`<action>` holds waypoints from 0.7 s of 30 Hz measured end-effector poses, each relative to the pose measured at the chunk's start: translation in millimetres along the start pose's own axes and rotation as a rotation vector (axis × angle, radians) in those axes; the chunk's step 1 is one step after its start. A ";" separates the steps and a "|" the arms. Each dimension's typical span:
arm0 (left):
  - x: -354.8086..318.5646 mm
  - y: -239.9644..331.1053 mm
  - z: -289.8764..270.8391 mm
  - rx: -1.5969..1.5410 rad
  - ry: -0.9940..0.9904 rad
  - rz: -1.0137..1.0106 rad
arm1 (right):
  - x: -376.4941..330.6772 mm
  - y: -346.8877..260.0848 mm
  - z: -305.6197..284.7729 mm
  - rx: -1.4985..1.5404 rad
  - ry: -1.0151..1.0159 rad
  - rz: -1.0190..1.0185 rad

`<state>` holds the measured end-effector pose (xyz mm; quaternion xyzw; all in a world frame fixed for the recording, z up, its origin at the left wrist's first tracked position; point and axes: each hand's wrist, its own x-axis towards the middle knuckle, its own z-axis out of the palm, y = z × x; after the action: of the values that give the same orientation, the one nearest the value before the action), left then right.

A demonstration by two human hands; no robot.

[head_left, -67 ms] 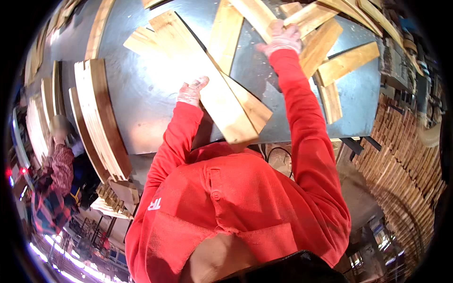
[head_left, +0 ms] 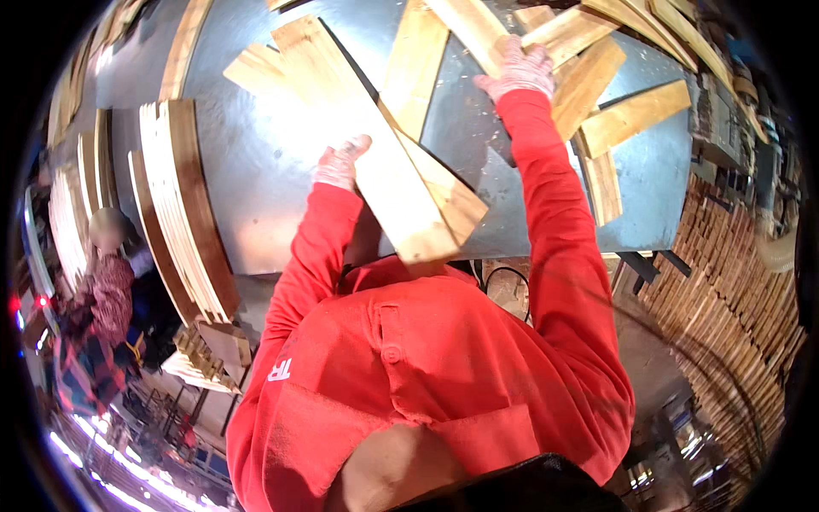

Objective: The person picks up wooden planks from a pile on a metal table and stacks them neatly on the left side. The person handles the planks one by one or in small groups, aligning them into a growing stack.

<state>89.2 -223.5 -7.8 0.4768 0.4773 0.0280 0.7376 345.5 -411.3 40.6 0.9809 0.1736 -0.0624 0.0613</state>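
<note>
I wear a red long-sleeved shirt and pale work gloves. My left hand (head_left: 341, 162) grips the left edge of a wide pale wooden board (head_left: 358, 128) that lies slanted across the grey metal table (head_left: 256, 171), its near end over the table's front edge. A narrower board (head_left: 444, 192) lies partly under it. My right hand (head_left: 518, 70) rests palm down on the loose wooden planks (head_left: 589, 81) at the far right of the table; whether it grips one I cannot tell.
Several short planks (head_left: 636, 115) lie scattered on the table's right side. A row of boards stands on edge (head_left: 183, 205) along the table's left. Stacked wood pieces (head_left: 725, 299) fill the right. Another person in a plaid shirt (head_left: 94, 299) stands at far left.
</note>
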 end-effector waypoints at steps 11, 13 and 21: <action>12.8 4.8 -104.5 0.592 -0.016 0.168 | 45.8 -19.3 26.2 -0.131 0.283 -0.295; 20.4 -8.3 -123.1 0.455 -0.135 0.116 | 53.0 -29.9 15.7 -0.219 0.095 -0.186; 0.7 21.7 -167.7 0.538 -0.079 0.107 | -112.9 -132.0 -17.7 0.899 -0.559 -0.105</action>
<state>-24.0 -97.9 -7.5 0.6806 0.4125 -0.0796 0.6002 196.1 -323.3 61.3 0.8464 0.1557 -0.3928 -0.3242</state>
